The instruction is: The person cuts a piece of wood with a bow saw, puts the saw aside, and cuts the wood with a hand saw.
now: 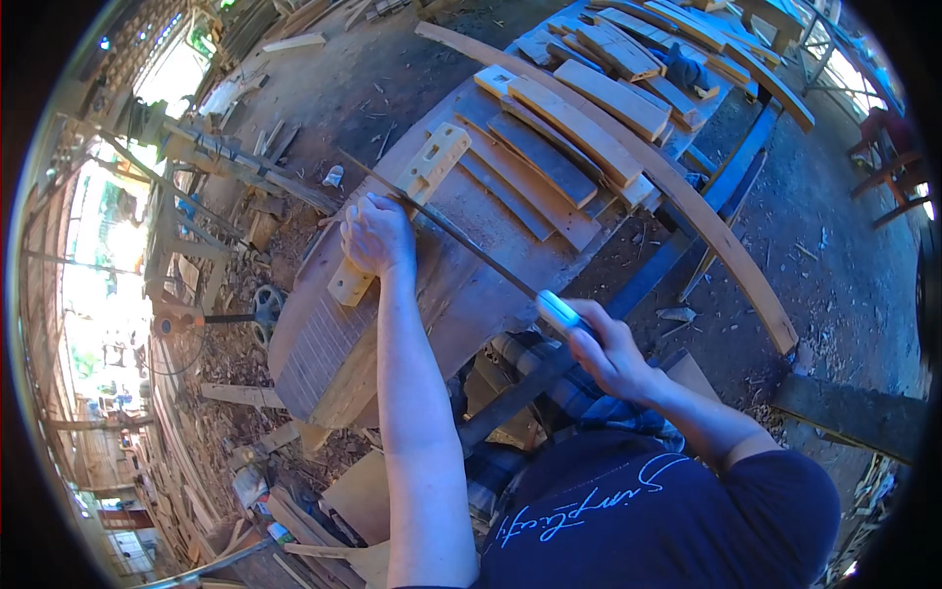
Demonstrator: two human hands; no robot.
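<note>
In the head view: a wooden block [432, 169], lying slantwise on a brown table [510, 270]. Looks pale yellow-brown, long and squared off, clearly lighter than the tabletop beneath. Shows slots and small round holes in the far part, with more small dark holes at the near end. Runs from lower left to upper right, hidden midway by the left hand [378, 234]. Fingers of that hand curled tight over the block, gripping from above.

Across the block, just beyond the left hand: a long, thin, dark file [466, 242], with the tip out past the block's left side. Cannot tell whether touching the wood or only passing over. At the file's other end, to the right of the block and nearer the body: a pale blue-white handle [557, 310], with the right hand [610, 351] closed firmly around the back of it.

Right of the block, on the table: a dark board [543, 157] and a heap of sawn boards [572, 131]. Farther right from the block: a long curved strip of wood [726, 242]. Left of the block's near end, below table height: a dark spoked wheel [265, 302].
</note>
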